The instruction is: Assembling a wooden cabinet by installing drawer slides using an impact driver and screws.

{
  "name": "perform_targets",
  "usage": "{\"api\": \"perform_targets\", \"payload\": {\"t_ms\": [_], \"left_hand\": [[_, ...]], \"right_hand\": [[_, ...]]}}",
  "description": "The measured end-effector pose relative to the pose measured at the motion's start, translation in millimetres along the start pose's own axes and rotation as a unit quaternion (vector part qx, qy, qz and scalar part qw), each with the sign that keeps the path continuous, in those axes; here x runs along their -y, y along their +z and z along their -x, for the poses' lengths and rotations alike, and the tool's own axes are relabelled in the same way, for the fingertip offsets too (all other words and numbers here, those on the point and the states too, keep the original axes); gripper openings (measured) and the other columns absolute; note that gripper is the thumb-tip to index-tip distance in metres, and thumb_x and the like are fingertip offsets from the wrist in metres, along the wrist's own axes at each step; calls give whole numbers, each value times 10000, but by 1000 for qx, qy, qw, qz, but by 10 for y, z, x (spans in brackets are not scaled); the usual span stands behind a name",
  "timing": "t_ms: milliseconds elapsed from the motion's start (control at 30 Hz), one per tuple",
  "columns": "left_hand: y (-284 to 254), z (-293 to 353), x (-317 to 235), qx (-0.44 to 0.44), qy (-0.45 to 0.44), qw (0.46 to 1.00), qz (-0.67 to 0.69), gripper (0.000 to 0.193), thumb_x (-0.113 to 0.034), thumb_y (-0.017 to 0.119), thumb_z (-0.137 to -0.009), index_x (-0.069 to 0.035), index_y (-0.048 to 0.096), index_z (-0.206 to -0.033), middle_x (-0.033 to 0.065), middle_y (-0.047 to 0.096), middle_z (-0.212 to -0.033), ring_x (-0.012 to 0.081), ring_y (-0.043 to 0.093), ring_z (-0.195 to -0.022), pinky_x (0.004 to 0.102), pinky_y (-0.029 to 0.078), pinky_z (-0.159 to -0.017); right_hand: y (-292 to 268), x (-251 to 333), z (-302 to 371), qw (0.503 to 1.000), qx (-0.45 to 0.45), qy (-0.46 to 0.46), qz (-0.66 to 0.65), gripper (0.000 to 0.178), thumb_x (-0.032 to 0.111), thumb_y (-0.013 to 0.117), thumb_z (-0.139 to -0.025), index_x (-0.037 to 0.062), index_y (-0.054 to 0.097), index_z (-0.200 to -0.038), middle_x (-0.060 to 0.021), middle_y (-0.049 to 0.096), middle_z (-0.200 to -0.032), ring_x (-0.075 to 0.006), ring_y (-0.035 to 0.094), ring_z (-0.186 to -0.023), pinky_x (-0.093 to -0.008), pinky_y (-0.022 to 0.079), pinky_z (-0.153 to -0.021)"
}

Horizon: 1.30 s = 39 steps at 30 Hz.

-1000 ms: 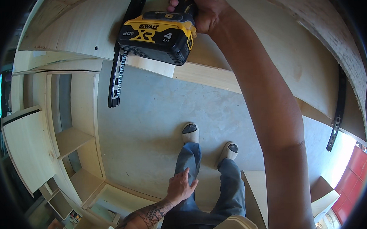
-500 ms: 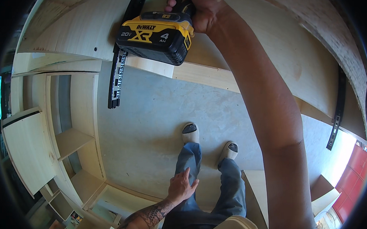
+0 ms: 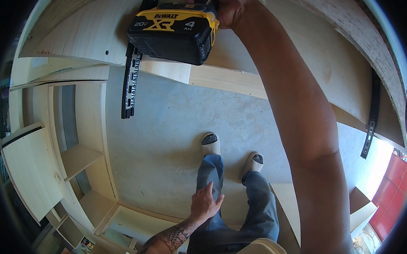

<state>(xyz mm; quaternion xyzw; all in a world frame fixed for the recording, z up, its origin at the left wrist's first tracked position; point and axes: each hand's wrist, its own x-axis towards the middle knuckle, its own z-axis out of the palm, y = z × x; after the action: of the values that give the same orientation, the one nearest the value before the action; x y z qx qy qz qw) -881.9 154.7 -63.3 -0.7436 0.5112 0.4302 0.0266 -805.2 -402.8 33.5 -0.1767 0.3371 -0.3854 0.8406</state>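
At the top of the head view, my right hand (image 3: 230,12) is wrapped round the handle of a yellow and black cordless power tool (image 3: 171,36). Its large battery faces me, while its front end is hidden, so I cannot tell whether it is a drill or a driver. Beside and partly behind the battery, a black metal drawer slide (image 3: 131,87) lies along a pale wooden panel (image 3: 84,37), its end sticking out over the floor. My left hand (image 3: 207,202) is open, fingers spread, resting on or just above my left trouser leg (image 3: 212,171).
A second drawer slide (image 3: 369,137) hangs at the right, under a curved-looking rough board edge (image 3: 366,36). Open wooden cabinet frames (image 3: 92,117) stand along the left. A pale panel (image 3: 287,204) is by my right leg, with red panels (image 3: 392,196) beyond. The floor (image 3: 162,115) is grey.
The power tool has tilted and shifted slightly upward, so more of its battery's underside shows. My left hand has moved slightly up and right in the view. The view itself has shifted a little.
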Motion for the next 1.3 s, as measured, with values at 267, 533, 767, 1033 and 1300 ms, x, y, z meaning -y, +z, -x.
{"api": "perform_targets", "payload": {"t_ms": [267,533,767,1033,1300], "left_hand": [[46,2,-96,7,-18,999,41,740,-493,632,-959,-8,432,-1481,178,657,-1210,324,619,-1165,500,459,-1005],[118,-17,-232,-13,-24,999,30,750,-483,654,-952,-16,428,-1494,95,683,-1177,279,631,-1139,475,450,-1001],[103,-23,-246,-29,-22,998,51,759,-513,626,-956,0,451,-1488,159,684,-1170,303,635,-1130,492,454,-968],[103,-25,-222,-21,-30,998,57,755,-476,655,-956,-21,408,-1506,93,682,-1159,279,631,-1133,483,448,-991],[104,-24,-240,-19,-24,998,51,760,-477,657,-956,-22,406,-1510,89,683,-1168,273,634,-1129,479,444,-990]], "right_hand": [[6,-26,25,999,-36,-7,18,301,337,651,-1006,40,609,-995,-91,635,-719,-206,643,-634,-343,594,-620],[-18,-43,53,997,-73,-14,37,303,342,646,-1008,42,605,-1005,-87,631,-715,-201,637,-629,-340,588,-617],[4,-65,50,993,-105,-22,42,305,346,642,-1010,43,602,-1014,-83,628,-712,-197,632,-624,-336,583,-614],[40,-107,29,988,-142,-35,50,308,350,637,-1012,46,598,-1024,-79,625,-708,-192,626,-619,-332,577,-610],[-15,-66,93,982,-172,-46,55,310,355,632,-1014,48,594,-1034,-75,621,-704,-187,620,-613,-329,571,-607]]}}
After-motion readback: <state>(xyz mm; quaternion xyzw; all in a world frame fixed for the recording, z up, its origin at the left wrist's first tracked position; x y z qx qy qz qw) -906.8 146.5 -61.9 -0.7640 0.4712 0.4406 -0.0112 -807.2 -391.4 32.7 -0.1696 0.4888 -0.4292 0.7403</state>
